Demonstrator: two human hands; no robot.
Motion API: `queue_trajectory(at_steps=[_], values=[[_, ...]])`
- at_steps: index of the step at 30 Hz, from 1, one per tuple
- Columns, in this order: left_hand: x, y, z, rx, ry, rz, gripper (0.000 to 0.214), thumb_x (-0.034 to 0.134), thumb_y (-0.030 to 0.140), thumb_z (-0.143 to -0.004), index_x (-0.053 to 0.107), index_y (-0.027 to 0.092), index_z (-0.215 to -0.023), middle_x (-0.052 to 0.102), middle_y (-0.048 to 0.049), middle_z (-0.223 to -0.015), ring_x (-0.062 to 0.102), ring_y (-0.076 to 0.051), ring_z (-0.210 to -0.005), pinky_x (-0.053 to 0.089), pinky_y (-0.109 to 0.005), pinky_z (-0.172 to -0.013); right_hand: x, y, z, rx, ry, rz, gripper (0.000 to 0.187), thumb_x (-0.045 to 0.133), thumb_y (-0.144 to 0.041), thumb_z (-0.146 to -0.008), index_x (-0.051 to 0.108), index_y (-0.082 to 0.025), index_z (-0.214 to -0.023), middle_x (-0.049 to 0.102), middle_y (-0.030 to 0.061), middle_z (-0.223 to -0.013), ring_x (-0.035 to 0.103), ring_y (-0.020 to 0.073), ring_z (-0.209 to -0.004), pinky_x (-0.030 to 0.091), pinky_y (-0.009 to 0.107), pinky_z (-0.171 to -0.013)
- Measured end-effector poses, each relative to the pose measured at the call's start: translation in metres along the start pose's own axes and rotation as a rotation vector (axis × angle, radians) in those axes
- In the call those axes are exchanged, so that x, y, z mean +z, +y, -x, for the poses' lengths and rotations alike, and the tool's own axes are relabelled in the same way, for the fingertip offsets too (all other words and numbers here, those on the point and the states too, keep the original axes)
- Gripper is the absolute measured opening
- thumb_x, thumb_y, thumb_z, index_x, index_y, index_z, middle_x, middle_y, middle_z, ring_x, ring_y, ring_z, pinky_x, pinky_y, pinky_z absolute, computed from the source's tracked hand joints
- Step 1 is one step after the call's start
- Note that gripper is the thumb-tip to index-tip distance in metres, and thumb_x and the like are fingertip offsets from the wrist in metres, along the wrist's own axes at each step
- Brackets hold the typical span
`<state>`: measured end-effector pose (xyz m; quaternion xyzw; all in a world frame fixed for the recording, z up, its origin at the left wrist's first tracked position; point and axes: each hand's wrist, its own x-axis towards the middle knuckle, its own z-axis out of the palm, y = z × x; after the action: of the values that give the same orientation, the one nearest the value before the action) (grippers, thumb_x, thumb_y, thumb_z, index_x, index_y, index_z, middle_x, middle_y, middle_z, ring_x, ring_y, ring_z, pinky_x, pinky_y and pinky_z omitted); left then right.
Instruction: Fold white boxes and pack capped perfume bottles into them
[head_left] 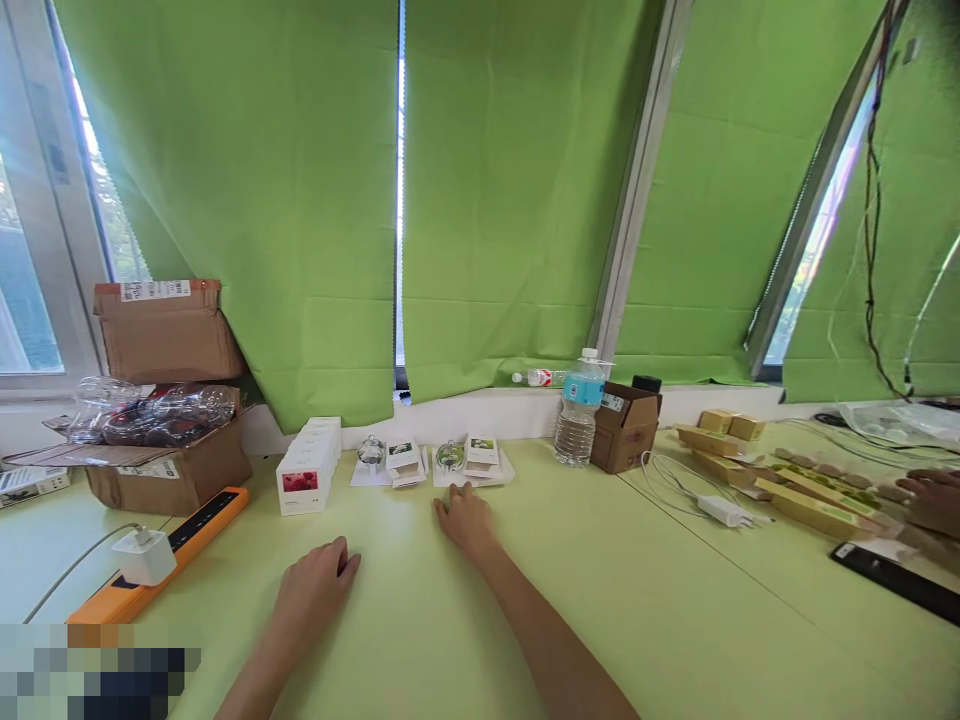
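Note:
My right hand (465,520) rests palm down on the pale green table (525,600), its fingertips just short of a white paper sheet (469,482). A small glass ornament (450,456) and a little white card box (481,452) sit on that sheet. Another glass ornament (370,452) and card box (403,460) stand on a second sheet (367,476) to the left. My left hand (315,585) lies on the tabletop, holding nothing, nearest a stack of white boxes (304,475) with a red fruit picture.
Left: an orange power strip (176,545) and stacked cardboard boxes (169,465). Behind: a water bottle (579,410) and small carton (625,428). Right: a co-worker's hand (934,500) beside several kraft boxes (814,508), a white charger (724,510) and a black pad (900,580).

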<state>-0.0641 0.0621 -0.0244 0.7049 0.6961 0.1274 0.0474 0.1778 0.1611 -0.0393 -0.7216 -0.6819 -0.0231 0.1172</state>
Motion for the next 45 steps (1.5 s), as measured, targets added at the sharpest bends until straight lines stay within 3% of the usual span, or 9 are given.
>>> queue_trajectory(at_steps=[17, 22, 27, 33, 45], values=[[-0.004, 0.002, 0.003, -0.001, -0.012, 0.008, 0.031, 0.033, 0.043, -0.089, 0.048, 0.021, -0.073, 0.066, -0.0054, -0.083, 0.06, -0.02, -0.073, 0.03, -0.027, -0.056, -0.016, 0.004, 0.05, -0.069, -0.045, 0.026, 0.057, 0.034, -0.043, -0.091, 0.043, -0.008, -0.135, 0.041, 0.0286, -0.136, 0.059, 0.0324, -0.107, 0.044, 0.04, -0.086], [-0.003, 0.002, 0.002, 0.005, -0.015, 0.001, 0.033, 0.032, 0.045, -0.089, 0.048, 0.021, -0.073, 0.066, -0.0059, -0.083, 0.059, -0.02, -0.072, 0.03, -0.027, -0.056, -0.019, 0.002, 0.068, -0.113, -0.078, 0.036, 0.059, 0.035, -0.041, -0.092, 0.042, -0.002, -0.136, 0.048, 0.0309, -0.129, 0.053, 0.0361, -0.114, 0.046, 0.042, -0.084], [-0.004, 0.002, 0.003, 0.013, -0.011, -0.001, 0.033, 0.032, 0.046, -0.088, 0.049, 0.021, -0.073, 0.067, -0.0059, -0.084, 0.059, -0.02, -0.072, 0.03, -0.027, -0.057, -0.025, 0.0, 0.087, -0.163, -0.101, 0.043, 0.052, 0.037, -0.035, -0.092, 0.047, -0.004, -0.132, 0.058, 0.0258, -0.119, 0.042, 0.0351, -0.125, 0.046, 0.04, -0.085], [-0.003, 0.002, 0.004, 0.008, -0.004, 0.004, 0.034, 0.032, 0.046, -0.088, 0.05, 0.021, -0.074, 0.066, -0.0059, -0.084, 0.059, -0.019, -0.071, 0.031, -0.027, -0.057, -0.033, -0.003, 0.109, -0.215, -0.117, 0.05, 0.047, 0.039, -0.029, -0.091, 0.051, -0.002, -0.128, 0.062, 0.0262, -0.11, 0.041, 0.037, -0.125, 0.048, 0.04, -0.081], [0.002, -0.002, 0.001, 0.014, 0.007, -0.011, 0.033, 0.033, 0.045, -0.088, 0.05, 0.021, -0.073, 0.066, -0.0051, -0.082, 0.058, -0.02, -0.07, 0.029, -0.027, -0.056, -0.046, -0.002, 0.147, -0.315, -0.121, 0.073, 0.039, 0.045, -0.021, -0.09, 0.054, -0.007, -0.125, 0.052, 0.0257, -0.127, 0.051, 0.0356, -0.117, 0.05, 0.042, -0.08]])
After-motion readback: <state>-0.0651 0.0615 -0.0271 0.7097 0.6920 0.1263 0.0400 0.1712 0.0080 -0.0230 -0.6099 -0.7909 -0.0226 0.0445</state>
